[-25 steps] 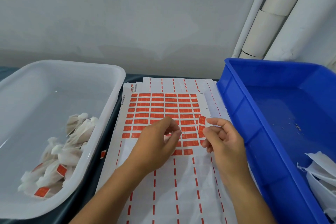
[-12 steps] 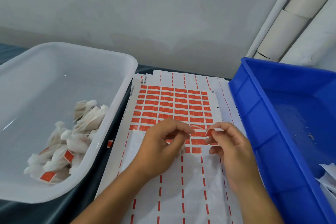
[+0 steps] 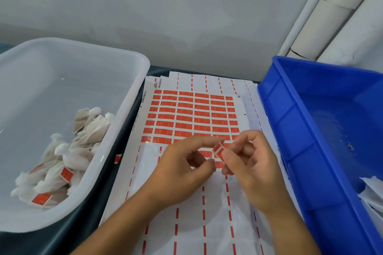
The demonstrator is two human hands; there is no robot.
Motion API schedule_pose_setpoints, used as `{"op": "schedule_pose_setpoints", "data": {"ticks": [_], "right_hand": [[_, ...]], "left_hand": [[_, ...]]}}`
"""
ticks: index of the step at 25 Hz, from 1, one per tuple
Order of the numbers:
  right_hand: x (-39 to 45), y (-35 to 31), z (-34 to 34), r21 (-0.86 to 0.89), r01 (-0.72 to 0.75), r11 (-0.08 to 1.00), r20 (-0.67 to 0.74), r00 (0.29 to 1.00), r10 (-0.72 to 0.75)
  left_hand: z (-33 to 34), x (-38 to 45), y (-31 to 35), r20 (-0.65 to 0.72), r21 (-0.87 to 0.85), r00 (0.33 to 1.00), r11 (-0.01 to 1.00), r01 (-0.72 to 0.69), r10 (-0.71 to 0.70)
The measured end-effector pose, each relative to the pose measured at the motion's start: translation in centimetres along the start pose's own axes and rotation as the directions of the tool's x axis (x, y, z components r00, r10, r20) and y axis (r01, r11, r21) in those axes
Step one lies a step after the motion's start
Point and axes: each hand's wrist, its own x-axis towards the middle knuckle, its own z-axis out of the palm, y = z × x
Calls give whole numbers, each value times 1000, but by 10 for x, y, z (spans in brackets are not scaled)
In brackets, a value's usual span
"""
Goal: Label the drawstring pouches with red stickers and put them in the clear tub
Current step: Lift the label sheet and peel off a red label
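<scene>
Centrally, both hands meet over the sticker sheet [image 3: 192, 114], a glossy white backing paper printed with a grid of small red rectangles in its upper part and bare below save for dashed red strips; the left hand [image 3: 178, 174] and the right hand [image 3: 251, 168] together pinch one peeled red sticker [image 3: 218, 149], thin and flat, held tilted between their fingertips, the left forefinger and thumb at its left edge, the right thumb at its lower right edge. At left stands the clear tub [image 3: 132, 97], translucent plastic with rounded corners and a rolled rim; in it lie the drawstring pouches [image 3: 68, 157], soft, off-white, crumpled and gathered at the neck, several bearing red labels. At right stands a blue bin [image 3: 290, 122] of rigid ribbed plastic, with white paper scraps [image 3: 373, 192] in its near corner. Further sheets are stacked beneath; one stray red sticker [image 3: 117, 159] lies beside the tub on the dark tabletop [image 3: 83, 232]. Behind: a plain grey wall [image 3: 165, 10] and white pipes [image 3: 331, 12].
</scene>
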Motion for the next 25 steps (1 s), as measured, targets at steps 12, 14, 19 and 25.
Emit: {"op": "schedule_pose_setpoints", "data": {"ticks": [12, 14, 19, 25], "right_hand": [[-3, 6, -5, -252, 26, 967, 9, 1000, -25], [-2, 7, -5, -261, 22, 965, -4, 1000, -23], [-1, 5, -2, -277, -3, 961, 1, 1000, 4], [-1, 3, 0, -347, 89, 934, -9, 995, -98]], "left_hand": [[5, -1, -5, 75, -9, 997, 1000, -23, 24], [6, -1, -7, 73, -14, 997, 1000, -19, 20], [7, -1, -7, 38, -25, 999, 1000, -17, 18], [8, -1, -8, 3, -47, 1000, 999, -27, 27]]}}
